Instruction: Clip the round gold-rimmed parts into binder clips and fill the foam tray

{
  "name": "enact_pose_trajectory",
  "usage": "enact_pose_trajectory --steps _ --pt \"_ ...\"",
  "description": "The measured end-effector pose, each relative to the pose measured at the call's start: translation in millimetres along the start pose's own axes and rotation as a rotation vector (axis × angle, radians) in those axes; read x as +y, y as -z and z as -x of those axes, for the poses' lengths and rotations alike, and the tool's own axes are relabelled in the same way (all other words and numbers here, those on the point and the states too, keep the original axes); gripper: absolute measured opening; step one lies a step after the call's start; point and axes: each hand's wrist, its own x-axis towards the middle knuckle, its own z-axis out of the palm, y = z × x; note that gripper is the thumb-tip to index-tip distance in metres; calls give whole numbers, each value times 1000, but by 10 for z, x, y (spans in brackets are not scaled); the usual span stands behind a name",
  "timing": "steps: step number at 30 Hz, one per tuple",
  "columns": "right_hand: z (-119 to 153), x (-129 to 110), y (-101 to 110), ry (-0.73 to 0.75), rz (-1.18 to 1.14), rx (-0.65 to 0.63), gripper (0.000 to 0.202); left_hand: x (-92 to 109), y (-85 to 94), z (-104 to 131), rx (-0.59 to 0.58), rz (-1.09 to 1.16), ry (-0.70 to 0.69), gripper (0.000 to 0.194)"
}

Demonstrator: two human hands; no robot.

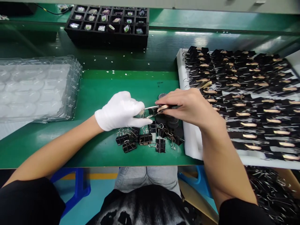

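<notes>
Above the green table, my left hand (122,111), in a white glove, pinches a black binder clip (153,111) by its wire handles. My bare right hand (184,104) comes from the other side, its thumb and fingers closed on a small beige curved piece (162,108) at the clip's dark body. Fingers partly hide the clip, and I cannot tell whether its jaws grip the piece. Just below both hands lie several loose binder clips (145,138), jumbled together. A dark round object (172,122) sits under my right hand, partly covered.
At the right, a white foam tray (193,145) bears rows of binder clips with beige pieces. Stacked clear plastic trays (35,90) stand left. A black compartment box (107,37) with shiny pieces is at the back. More clips fill a box (274,193) below the table's right edge.
</notes>
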Motion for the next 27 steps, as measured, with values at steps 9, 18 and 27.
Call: enact_pose_trajectory --steps 9,18,27 --pt "-37 -42 -235 133 309 222 26 18 2 13 -121 927 285 58" --pt "-68 86 -323 -132 -1 254 93 -334 -52 9 96 777 353 43" --pt "-183 63 -539 -466 -307 218 45 -442 -180 8 14 741 362 41"
